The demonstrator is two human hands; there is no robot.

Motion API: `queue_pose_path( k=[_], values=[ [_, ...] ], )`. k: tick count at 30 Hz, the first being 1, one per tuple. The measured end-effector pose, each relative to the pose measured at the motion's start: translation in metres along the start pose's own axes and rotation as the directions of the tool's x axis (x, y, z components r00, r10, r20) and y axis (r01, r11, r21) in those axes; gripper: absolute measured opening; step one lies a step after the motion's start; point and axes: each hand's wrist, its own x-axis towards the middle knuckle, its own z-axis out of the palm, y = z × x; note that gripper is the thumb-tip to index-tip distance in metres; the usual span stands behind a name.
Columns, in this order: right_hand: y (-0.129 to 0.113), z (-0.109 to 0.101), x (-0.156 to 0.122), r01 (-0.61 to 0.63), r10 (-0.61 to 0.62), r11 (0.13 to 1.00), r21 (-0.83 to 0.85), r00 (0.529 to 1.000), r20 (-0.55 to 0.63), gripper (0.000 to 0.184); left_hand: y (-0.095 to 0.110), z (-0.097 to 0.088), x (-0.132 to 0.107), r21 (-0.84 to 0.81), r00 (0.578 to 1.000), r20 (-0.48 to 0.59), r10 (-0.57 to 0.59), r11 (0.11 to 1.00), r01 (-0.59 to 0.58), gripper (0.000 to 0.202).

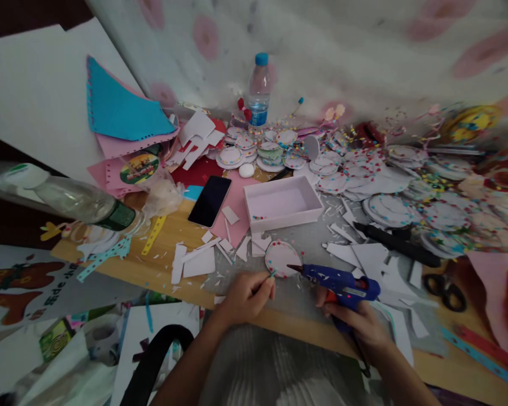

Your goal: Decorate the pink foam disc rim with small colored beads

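blue glue gun (342,282) is clasped in the right hand (366,324), its nozzle over a white beaded disc (283,256) on the table (290,329); the left hand (248,296) pinches a tiny teal piece (273,273) by the disc's near rim. beyond lies 1 open white box (285,219), between 1 black phone (209,201) and heaped decorated discs (389,210).

Between the left hand (249,296) and the right hand (359,321) lies a bare patch of grey mat (294,296), bounded ahead by the glue gun (336,282) and a round paper disc (281,256). Beyond these, the white box (288,218) bars low passage; stacked discs (392,210) crowd the space past the right hand, scissors (445,290) to its right.
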Motion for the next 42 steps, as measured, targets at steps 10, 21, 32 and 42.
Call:
queue_pose_path(
  k=[10, 21, 32, 42],
  values=[
    [0.008, -0.003, 0.000, -0.010, 0.016, 0.983, -0.183, 0.999, 0.032, 0.032, 0.001, -0.002, 0.000, -0.007, 0.999, 0.020, -0.042, 0.999, 0.042, 0.040],
    [0.004, 0.001, 0.002, 0.039, -0.041, 0.980, -0.196, 0.999, -0.010, 0.021, 0.003, -0.003, 0.001, -0.150, 0.996, 0.047, -0.072, 0.986, 0.078, 0.042],
    [0.009, 0.002, -0.002, -0.044, 0.029, 0.985, -0.169, 0.995, -0.093, 0.016, 0.004, -0.004, 0.002, -0.117, 0.996, 0.054, -0.069, 0.990, 0.075, 0.042],
    [0.023, 0.002, 0.002, 0.004, -0.030, 0.982, -0.188, 0.991, -0.134, 0.025, 0.003, -0.004, 0.002, -0.075, 0.998, 0.041, -0.037, 0.996, 0.040, 0.039]
  ],
)
